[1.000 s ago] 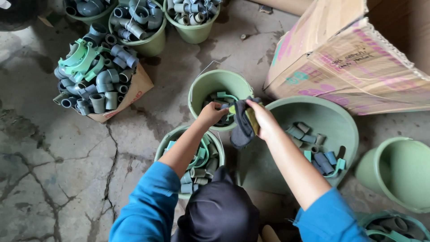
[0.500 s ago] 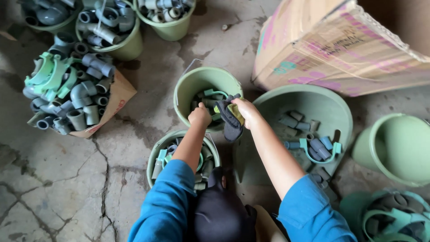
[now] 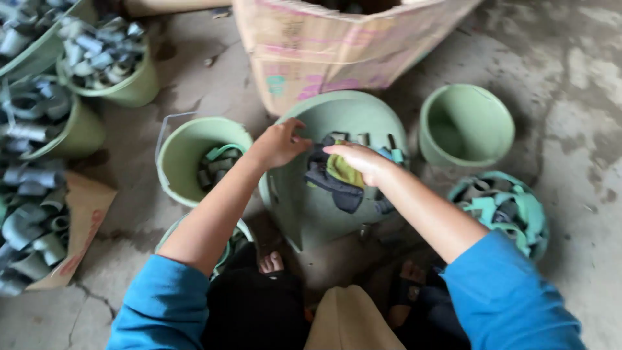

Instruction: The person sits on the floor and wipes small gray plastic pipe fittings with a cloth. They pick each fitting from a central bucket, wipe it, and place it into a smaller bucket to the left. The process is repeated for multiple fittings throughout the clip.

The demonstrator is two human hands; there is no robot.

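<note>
Green plastic: pale green buckets and basins are ringing a person who is squatting on a cracked concrete floor (image 3: 583,168), everything sitting within arm's reach.
Right hand: the right hand (image 3: 360,162) is hovering over the wide basin (image 3: 363,110), its fingers closing around a bundle of dark and yellow-green cloth (image 3: 337,178), which is hanging down over the basin's middle, seemingly so whatever drops lands inside.
Left hand: the left hand (image 3: 280,144) is reaching across to the top edge of the same cloth, fingers curling loosely toward it; whether they are actually pinching the fabric cannot be told.
Basin contents: small dark and teal fittings (image 3: 389,150) are lying along the far inner side, partly hidden behind the right hand.
Near bucket: a bucket with a wire handle (image 3: 178,152) is standing just left of the basin, holding a few green and grey pieces at its bottom.
Empty bucket: another bucket (image 3: 466,126) is standing right of the basin with nothing showing inside.
Sorted stock: a basket of teal clamps (image 3: 502,207) is sitting at the right elbow; grey pipe elbows (image 3: 32,227) are spilling over cardboard at far left, with fuller buckets (image 3: 110,65) behind them.
Backdrop: a torn cardboard box (image 3: 337,45) is leaning just behind the basin.
</note>
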